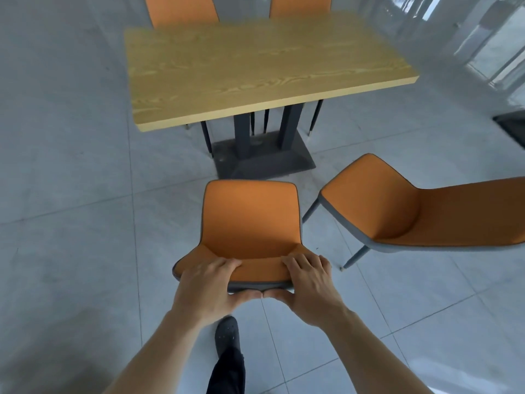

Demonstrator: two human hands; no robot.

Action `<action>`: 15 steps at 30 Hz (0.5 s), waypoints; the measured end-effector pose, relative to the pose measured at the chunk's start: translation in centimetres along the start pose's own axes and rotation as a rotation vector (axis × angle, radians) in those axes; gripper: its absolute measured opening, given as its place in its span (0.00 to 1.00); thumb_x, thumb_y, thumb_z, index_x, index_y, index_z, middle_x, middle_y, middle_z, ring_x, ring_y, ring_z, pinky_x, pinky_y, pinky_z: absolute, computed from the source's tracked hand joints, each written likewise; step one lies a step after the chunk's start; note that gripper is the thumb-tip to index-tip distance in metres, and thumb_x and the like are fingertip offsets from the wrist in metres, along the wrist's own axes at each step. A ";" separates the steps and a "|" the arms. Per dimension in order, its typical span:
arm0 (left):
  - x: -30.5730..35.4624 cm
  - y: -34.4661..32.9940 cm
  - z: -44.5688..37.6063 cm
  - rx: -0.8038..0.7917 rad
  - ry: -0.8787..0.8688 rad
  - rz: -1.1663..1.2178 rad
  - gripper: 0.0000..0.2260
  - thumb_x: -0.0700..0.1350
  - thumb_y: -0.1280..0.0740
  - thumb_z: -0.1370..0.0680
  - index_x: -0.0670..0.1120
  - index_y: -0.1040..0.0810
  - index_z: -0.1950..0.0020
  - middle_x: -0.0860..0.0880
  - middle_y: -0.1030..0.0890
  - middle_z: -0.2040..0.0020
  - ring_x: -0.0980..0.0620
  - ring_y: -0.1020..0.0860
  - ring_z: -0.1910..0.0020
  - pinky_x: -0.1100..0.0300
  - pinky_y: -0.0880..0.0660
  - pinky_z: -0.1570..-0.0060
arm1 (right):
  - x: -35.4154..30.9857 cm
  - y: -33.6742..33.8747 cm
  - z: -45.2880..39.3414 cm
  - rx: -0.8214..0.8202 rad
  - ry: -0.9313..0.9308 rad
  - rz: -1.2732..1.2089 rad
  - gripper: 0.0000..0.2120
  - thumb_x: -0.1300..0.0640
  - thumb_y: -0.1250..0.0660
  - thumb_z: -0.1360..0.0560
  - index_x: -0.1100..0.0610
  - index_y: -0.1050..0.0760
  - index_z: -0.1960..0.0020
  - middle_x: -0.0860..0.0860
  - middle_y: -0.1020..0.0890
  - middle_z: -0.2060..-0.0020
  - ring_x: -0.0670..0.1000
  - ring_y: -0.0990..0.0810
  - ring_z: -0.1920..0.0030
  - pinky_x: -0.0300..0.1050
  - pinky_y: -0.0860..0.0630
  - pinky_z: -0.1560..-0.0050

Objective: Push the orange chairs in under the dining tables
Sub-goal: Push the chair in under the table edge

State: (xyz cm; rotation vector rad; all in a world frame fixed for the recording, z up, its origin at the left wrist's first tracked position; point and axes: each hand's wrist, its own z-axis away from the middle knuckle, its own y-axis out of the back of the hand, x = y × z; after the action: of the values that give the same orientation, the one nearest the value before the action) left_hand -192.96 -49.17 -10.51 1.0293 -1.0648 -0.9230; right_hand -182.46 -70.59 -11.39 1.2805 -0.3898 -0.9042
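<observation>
Head view looks down on an orange chair (251, 223) standing clear of the table (255, 72), its seat facing the table's dark base (264, 157). Both hands grip the top of the backrest: the left hand (210, 285) is wrapped over the left part of the edge, the right hand (309, 282) over the right part — fingers curled onto the orange front, thumbs on the grey back, thumb tips nearly meeting. A second chair (397, 211) stands just to the right, turned at an angle and also out from the table. Two more chairs (181, 9) sit at the far side, backs showing above the tabletop. Below the hands, one black shoe (226, 332) rests on the grey tiled floor (71, 223)
</observation>
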 end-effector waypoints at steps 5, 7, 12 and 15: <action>-1.4 0.4 -1.8 0.044 0.021 0.046 0.40 0.85 0.50 0.34 0.60 0.24 0.36 0.61 0.17 0.46 0.56 0.19 0.49 0.57 0.22 0.56 | -0.4 0.9 -2.7 -0.027 0.018 0.021 0.52 0.15 0.63 0.34 0.50 0.28 0.32 0.46 0.23 0.36 0.56 0.30 0.34 0.56 0.39 0.31; -1.9 0.9 -2.9 0.060 0.025 0.038 0.40 0.85 0.50 0.34 0.60 0.23 0.37 0.60 0.17 0.48 0.56 0.18 0.50 0.56 0.21 0.57 | -0.4 1.2 -4.1 -0.026 0.021 0.016 0.51 0.15 0.62 0.33 0.50 0.28 0.33 0.46 0.23 0.37 0.56 0.30 0.35 0.56 0.39 0.31; -3.2 1.6 -5.8 0.076 0.038 0.009 0.41 0.85 0.51 0.34 0.59 0.21 0.38 0.59 0.17 0.49 0.55 0.18 0.52 0.55 0.22 0.58 | -0.1 2.1 -7.6 -0.014 0.046 0.028 0.49 0.15 0.61 0.33 0.49 0.28 0.34 0.45 0.23 0.39 0.55 0.29 0.36 0.55 0.37 0.33; -4.3 2.1 -7.7 0.088 0.046 -0.008 0.40 0.85 0.50 0.34 0.58 0.21 0.39 0.59 0.17 0.51 0.55 0.18 0.53 0.56 0.22 0.59 | -0.2 2.5 -9.9 0.009 0.057 0.016 0.48 0.15 0.59 0.32 0.49 0.26 0.35 0.46 0.21 0.41 0.56 0.27 0.37 0.55 0.36 0.35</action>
State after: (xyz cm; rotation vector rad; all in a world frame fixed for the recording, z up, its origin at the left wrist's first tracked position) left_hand -186.31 -43.03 -10.74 1.1230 -1.0707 -0.8613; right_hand -174.71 -63.93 -11.84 1.3068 -0.3594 -0.8517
